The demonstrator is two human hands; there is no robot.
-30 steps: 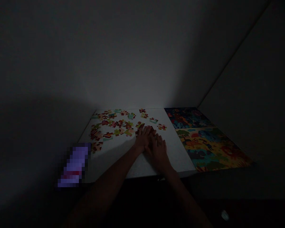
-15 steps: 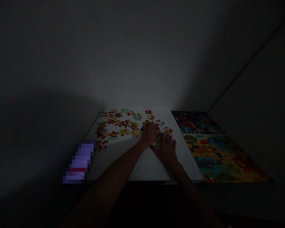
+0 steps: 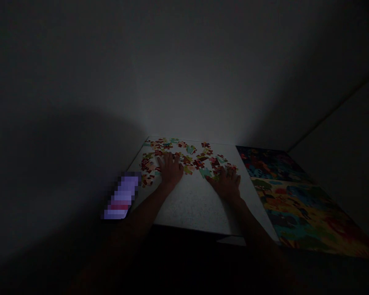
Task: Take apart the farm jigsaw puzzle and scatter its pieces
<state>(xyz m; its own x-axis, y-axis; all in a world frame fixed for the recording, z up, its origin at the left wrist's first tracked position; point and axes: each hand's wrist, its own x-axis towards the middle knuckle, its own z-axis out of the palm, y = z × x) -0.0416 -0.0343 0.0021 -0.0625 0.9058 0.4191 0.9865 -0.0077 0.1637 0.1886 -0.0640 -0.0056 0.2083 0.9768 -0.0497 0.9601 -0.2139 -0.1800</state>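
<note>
Many loose jigsaw puzzle pieces [image 3: 189,159] in red, green, pink and teal lie spread over the far half of a white tabletop [image 3: 190,205]. Resting on the pieces at the left, my left hand [image 3: 171,170] has its fingers spread, palm down. My right hand [image 3: 226,182] lies flat with fingers apart over the pieces at the right end of the spread. By its thumb is a teal puzzle piece [image 3: 205,173]. What lies under both palms is hidden.
A phone [image 3: 123,196] with a lit, pixelated screen is at the table's left edge. To the right lie a dark blue illustrated picture [image 3: 264,159] and a yellow animal picture [image 3: 307,213]. A pale wall [image 3: 187,82] rises behind the table. The light is dim.
My left hand has moved left, away from my right hand, onto the left-side pieces. Pieces it covered in the middle now show. The view has shifted and tilted a little.
</note>
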